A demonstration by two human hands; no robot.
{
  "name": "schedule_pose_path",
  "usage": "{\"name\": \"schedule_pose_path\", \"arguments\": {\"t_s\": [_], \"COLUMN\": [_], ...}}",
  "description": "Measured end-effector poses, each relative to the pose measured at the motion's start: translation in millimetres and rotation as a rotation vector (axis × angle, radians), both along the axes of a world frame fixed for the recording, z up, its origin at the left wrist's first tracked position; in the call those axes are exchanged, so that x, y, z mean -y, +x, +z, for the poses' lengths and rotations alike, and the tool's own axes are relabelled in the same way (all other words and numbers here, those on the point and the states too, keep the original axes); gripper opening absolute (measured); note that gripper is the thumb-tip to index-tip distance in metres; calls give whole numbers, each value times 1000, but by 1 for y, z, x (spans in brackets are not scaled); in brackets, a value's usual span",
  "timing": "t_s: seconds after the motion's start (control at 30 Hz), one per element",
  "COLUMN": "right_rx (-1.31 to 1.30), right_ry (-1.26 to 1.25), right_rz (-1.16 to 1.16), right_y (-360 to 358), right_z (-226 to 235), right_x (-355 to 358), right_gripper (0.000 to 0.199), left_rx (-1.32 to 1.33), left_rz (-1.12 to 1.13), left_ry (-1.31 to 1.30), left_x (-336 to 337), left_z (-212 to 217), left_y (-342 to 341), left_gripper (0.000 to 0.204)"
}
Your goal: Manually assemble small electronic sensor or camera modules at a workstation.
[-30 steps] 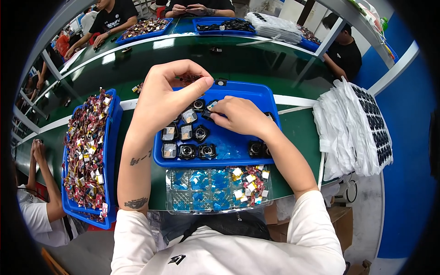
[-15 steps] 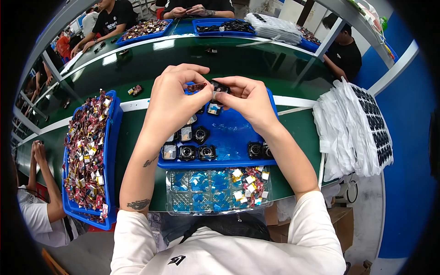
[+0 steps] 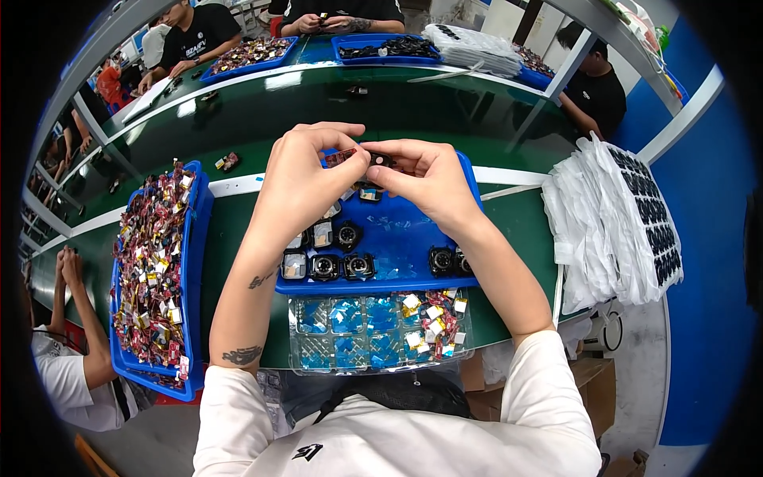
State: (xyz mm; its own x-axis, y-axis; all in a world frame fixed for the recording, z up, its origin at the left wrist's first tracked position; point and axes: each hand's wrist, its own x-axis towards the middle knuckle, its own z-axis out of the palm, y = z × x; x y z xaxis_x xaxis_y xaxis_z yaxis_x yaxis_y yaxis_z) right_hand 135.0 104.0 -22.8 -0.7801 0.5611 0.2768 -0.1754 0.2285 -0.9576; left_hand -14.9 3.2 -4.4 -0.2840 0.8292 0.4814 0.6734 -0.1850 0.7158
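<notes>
Both my hands meet over the far part of a blue tray point(image 3: 413, 238). My left hand point(image 3: 302, 175) pinches a small red circuit board point(image 3: 340, 157) between thumb and fingers. My right hand point(image 3: 433, 179) grips a black watch case point(image 3: 381, 160), its thumb pressed on the near side. The fingertips of the two hands touch or nearly touch, and they hide how board and case join. Below them in the tray lie several black watch cases point(image 3: 347, 235) with round faces, and others turned over with pale backs point(image 3: 323, 233).
Nearer me, a clear compartmented tray point(image 3: 300, 362) holds blue film pieces and small boards. Left stands a blue bin point(image 3: 199, 238) heaped with red boards. Stacked white packing sheets point(image 3: 588, 230) with black parts stand right. Across the green conveyor point(image 3: 262, 107) other people sit working.
My right thumb and the black watch case have shifted slightly, and the pale piece at the fingertips no longer shows. Loose parts on the conveyor have moved a little left.
</notes>
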Motion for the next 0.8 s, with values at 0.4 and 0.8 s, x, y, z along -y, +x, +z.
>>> {"name": "schedule_pose_path", "arguments": {"t_s": [0.4,0.8], "right_rx": [-12,-51], "right_ry": [-10,13], "right_rz": [-12,-35], "right_y": [-1,-2], "right_z": [0,-2], "right_x": [1,4], "right_gripper": [33,28], "left_rx": [42,-128], "left_rz": [12,152], "left_ry": [-2,90], "left_x": [2,1], "left_z": [2,-2], "left_y": [1,6], "left_gripper": [17,16]}}
